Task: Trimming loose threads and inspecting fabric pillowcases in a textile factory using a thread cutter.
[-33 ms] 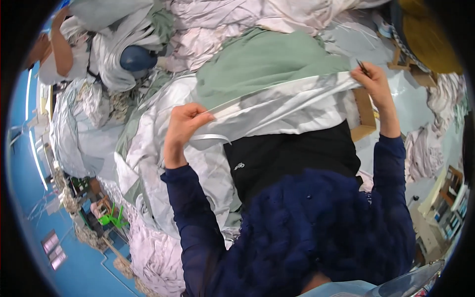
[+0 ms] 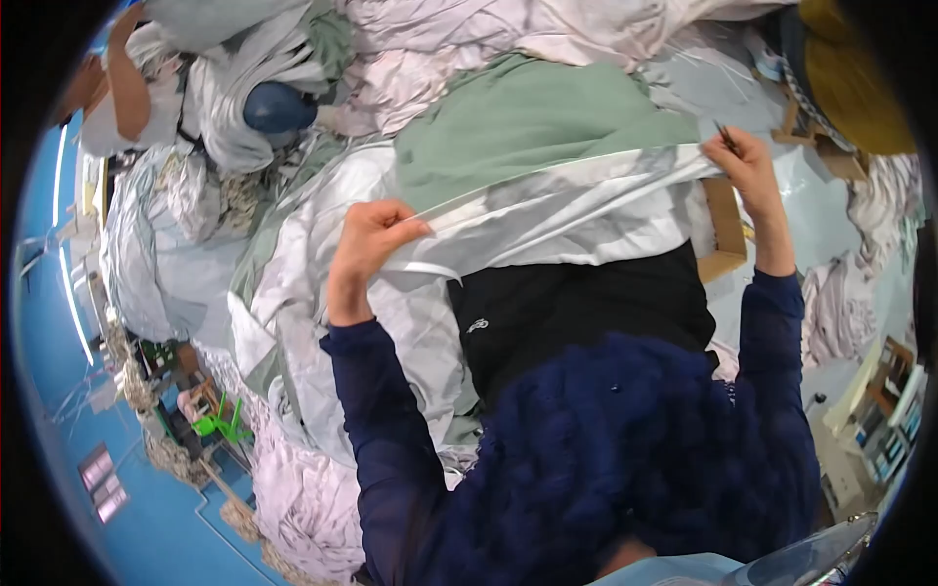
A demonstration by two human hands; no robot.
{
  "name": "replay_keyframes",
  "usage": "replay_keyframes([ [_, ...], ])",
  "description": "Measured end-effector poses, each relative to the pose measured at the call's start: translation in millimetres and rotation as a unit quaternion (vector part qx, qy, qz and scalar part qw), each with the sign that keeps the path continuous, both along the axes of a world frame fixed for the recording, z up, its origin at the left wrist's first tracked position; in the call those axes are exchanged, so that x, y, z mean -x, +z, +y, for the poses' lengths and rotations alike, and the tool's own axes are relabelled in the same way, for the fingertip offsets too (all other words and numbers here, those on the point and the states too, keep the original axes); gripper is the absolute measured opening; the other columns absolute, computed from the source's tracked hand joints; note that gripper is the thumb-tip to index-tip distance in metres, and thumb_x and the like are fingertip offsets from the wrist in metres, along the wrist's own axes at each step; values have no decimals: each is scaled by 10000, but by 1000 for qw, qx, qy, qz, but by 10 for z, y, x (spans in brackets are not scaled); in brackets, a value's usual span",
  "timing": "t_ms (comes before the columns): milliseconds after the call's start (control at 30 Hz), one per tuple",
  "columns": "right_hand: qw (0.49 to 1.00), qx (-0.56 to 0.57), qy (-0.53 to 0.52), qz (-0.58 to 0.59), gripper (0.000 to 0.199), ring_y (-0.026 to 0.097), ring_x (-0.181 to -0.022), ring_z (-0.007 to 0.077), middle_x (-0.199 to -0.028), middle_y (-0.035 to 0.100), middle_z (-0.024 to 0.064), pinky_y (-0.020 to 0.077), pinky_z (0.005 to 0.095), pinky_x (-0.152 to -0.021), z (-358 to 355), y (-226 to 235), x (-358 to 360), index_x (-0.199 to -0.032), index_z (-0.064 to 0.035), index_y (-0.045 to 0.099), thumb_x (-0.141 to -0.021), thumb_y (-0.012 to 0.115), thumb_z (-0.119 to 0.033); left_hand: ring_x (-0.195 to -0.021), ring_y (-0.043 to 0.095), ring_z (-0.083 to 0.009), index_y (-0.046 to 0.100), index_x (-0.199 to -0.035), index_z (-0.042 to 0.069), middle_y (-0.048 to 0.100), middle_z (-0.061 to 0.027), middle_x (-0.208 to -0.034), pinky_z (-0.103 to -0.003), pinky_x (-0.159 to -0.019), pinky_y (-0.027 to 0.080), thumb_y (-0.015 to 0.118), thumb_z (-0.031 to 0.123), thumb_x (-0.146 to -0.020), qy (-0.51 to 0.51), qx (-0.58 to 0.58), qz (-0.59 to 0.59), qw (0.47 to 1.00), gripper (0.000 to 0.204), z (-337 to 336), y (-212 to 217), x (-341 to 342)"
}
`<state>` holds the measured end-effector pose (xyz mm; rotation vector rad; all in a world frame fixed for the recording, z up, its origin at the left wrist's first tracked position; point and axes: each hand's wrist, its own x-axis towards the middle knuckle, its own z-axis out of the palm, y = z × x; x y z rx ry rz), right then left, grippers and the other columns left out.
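A large cloth, pale green on its far face and white on the near fold, is stretched between my two hands. My left hand pinches its edge between thumb and fingers, at the left. At the right, my right hand is closed on the other end of the same edge. Out of the right fist stick the dark points of a small tool, like thread snips; most of it is hidden by the fingers. A loose white strip hangs below my left hand. The edge between the hands runs nearly straight.
Heaps of white and pinkish cloth lie beyond and at the left. A wooden frame stands near my right forearm. Another person's arm shows at the far left, near a dark blue rounded object. A green chair is lower left.
The view has shifted very slightly. Both hands keep the same grip on the cloth's edge.
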<state>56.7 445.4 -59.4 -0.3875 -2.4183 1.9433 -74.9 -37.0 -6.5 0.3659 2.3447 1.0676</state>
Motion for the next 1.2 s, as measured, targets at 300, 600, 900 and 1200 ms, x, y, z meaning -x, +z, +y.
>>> replay_keyframes([
  [300, 998, 18, -45, -45, 106, 344, -541, -17, -675, 484, -132, 225, 196, -477, -33, -322, 50, -850, -118, 655, -905, 673, -207, -698, 522, -39, 657, -895, 25, 630, 31, -815, -198, -633, 402, 715, 109, -840, 130, -197, -54, 970, 116, -406, -580, -112],
  [600, 998, 8, -49, -34, 109, 386, -626, -14, -716, 500, -123, 274, 186, -552, -40, -461, 37, -842, -99, 631, -925, 650, -166, -672, 463, -54, 597, -885, 21, 554, 48, -777, -207, -637, 392, 577, 74, -951, 397, -298, 128, 859, 87, -25, -1062, -229],
  [900, 999, 11, -34, -37, 126, 396, -690, -1, -752, 491, -113, 298, 189, -608, -174, -632, 6, -835, -60, 607, -936, 640, -128, -522, 569, -237, 603, -891, 71, 590, -90, -641, -336, -509, 437, 606, 94, -923, 255, 46, 487, 834, 40, 8, -1258, 135],
  [1200, 997, -22, -55, -42, 145, 386, -685, 4, -742, 481, -108, 296, 190, -600, -287, -570, 5, -810, -44, 592, -926, 645, -111, -814, 607, -299, 635, -936, 77, 634, -90, -954, -405, -692, 482, 684, 133, -818, 183, 137, 547, 805, 140, 314, -732, -58],
])
